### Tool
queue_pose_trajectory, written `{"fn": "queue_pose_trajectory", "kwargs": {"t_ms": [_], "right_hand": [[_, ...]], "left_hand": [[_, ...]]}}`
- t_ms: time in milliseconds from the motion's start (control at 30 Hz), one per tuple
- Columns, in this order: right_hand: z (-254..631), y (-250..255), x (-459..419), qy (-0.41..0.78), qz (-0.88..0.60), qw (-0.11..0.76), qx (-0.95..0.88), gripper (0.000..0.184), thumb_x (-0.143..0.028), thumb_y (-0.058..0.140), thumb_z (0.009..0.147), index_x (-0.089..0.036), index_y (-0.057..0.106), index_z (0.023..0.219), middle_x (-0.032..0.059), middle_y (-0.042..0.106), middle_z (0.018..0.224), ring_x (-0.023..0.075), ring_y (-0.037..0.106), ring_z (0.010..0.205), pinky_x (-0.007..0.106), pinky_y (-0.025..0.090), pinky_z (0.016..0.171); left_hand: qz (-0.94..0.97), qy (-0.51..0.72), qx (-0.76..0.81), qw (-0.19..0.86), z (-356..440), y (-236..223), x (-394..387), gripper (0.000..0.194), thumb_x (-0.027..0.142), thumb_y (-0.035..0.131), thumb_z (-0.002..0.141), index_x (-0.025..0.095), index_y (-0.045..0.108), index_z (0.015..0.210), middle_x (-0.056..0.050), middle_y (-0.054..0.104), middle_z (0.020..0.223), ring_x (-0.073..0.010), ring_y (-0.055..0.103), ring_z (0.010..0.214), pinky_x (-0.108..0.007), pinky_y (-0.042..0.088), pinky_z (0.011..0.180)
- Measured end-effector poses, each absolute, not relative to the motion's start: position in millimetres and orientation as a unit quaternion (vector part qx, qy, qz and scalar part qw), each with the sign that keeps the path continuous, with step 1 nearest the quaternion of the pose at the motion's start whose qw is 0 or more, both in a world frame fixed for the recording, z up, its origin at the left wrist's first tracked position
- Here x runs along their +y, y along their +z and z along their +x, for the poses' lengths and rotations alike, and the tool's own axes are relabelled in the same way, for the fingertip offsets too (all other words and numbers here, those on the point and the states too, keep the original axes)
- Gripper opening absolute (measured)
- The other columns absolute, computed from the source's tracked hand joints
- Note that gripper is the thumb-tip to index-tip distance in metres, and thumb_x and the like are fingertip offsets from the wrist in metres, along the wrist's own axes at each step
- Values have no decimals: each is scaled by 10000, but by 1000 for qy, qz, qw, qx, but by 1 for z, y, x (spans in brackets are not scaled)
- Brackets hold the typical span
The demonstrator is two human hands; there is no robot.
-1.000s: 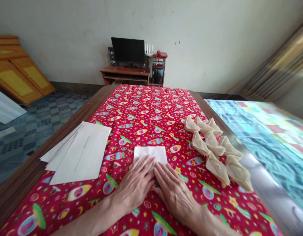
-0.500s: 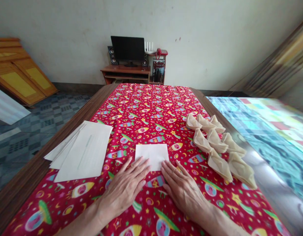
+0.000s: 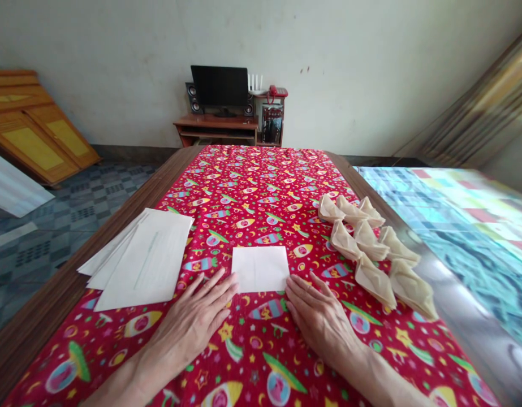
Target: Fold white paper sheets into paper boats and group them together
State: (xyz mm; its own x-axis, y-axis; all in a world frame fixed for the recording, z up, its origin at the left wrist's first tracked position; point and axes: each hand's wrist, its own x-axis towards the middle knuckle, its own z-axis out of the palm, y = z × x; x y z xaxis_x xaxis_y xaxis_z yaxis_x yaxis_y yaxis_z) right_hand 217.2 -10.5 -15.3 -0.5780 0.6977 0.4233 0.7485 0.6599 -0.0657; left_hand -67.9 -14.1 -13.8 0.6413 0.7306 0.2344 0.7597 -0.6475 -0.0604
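Observation:
A folded sheet of white paper [image 3: 260, 269] lies flat in front of me, with a faint crease down its middle. My left hand [image 3: 201, 311] rests flat, fingers spread, its fingertips at the paper's lower left corner. At the lower right corner are the fingertips of my right hand [image 3: 320, 316], also laid flat with the thumb partly hidden. Neither hand grips anything. To the left is a fanned stack of white paper sheets [image 3: 146, 263] with a line of faint print. On the right sit several folded paper boat-like shapes [image 3: 373, 280] in cream paper, grouped in rows.
A red patterned cloth [image 3: 247, 195] covers the table, whose dark wooden edge [image 3: 159, 181] shows at the left. Beyond stands a desk [image 3: 218, 121] with a monitor [image 3: 220, 87] and a red telephone [image 3: 277, 91]. A bed with a checked cover [image 3: 434, 220] adjoins on the right.
Both hands have slid outward from the paper's middle to its lower corners, the left going left and the right going right. More of the paper now shows.

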Motion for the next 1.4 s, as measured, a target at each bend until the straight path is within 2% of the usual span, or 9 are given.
{"fn": "queue_pose_trajectory", "kwargs": {"t_ms": [100, 200, 300, 400, 533, 733, 867, 1133, 1400], "right_hand": [[214, -18, -9, -90, -391, 222, -889, 279, -120, 412, 912, -153, 640, 1068, 109, 663, 1131, 231, 587, 1105, 495, 364, 1035], [207, -17, -7, -110, -374, 202, -898, 278, -79, 403, 897, -141, 619, 1060, 132, 652, 1130, 244, 573, 1108, 532, 331, 1033], [192, -9, -2, -101, -359, 167, -912, 250, -81, 443, 875, -127, 584, 1076, 132, 643, 1118, 244, 557, 1091, 473, 399, 968], [171, 0, 5, -89, -339, 135, -927, 198, -73, 489, 845, -111, 570, 1021, 112, 648, 997, 224, 575, 941, 375, 471, 786], [148, 6, 12, -119, -317, 102, -935, 126, -97, 494, 846, -121, 555, 954, 89, 608, 882, 216, 527, 790, 345, 438, 621], [147, 1, 13, -146, -320, 94, -931, 88, -76, 526, 811, -134, 552, 872, 73, 565, 787, 210, 500, 777, 314, 418, 603], [165, -2, 14, -135, -327, 132, -926, 44, -138, 520, 844, -151, 562, 845, 65, 597, 802, 200, 511, 744, 303, 413, 563], [198, 7, 11, -128, -264, 263, -919, 276, -128, 343, 936, -104, 610, 1003, 109, 690, 986, 182, 621, 839, 305, 485, 693], [215, 2, 2, -86, -272, 294, -912, 272, -109, 413, 919, -130, 586, 1128, 95, 662, 1138, 187, 569, 1103, 363, 456, 901]], "left_hand": [[-906, -119, -396, 86, -61, -16, -11, 385, 190, 412, 912, 224, 514, 1282, -11, 526, 1348, -195, 409, 1300, -397, 267, 1121], [-916, -123, -374, 70, -52, -16, -5, 408, 148, 388, 909, 202, 484, 1301, -23, 513, 1358, -174, 430, 1278, -362, 314, 1103], [-908, -123, -398, 53, -44, -11, 4, 375, 189, 399, 924, 195, 486, 1288, -35, 530, 1336, -183, 474, 1229, -349, 403, 1038], [-900, -109, -421, 17, -39, -4, 11, 354, 246, 433, 923, 205, 493, 1269, -38, 553, 1301, -194, 504, 1188, -338, 459, 976], [-891, -129, -435, 7, -39, -5, 14, 378, 278, 424, 928, 186, 469, 1292, -56, 556, 1287, -191, 499, 1191, -324, 457, 982], [-892, -166, -420, -5, -47, -12, 18, 372, 238, 491, 883, 181, 517, 1250, -74, 581, 1252, -213, 513, 1168, -353, 471, 976], [-896, -186, -403, -13, -48, -11, 23, 396, 171, 520, 859, 171, 518, 1255, -71, 561, 1286, -222, 468, 1222, -386, 438, 1025], [-909, -195, -368, 10, -48, -13, 33, 369, 117, 447, 895, 186, 543, 1244, -56, 550, 1312, -211, 449, 1250, -394, 447, 1021], [-907, -250, -323, 101, -47, 8, 14, 344, 64, 421, 889, 164, 605, 1162, -45, 622, 1221, -186, 509, 1191, -330, 460, 994]]}}
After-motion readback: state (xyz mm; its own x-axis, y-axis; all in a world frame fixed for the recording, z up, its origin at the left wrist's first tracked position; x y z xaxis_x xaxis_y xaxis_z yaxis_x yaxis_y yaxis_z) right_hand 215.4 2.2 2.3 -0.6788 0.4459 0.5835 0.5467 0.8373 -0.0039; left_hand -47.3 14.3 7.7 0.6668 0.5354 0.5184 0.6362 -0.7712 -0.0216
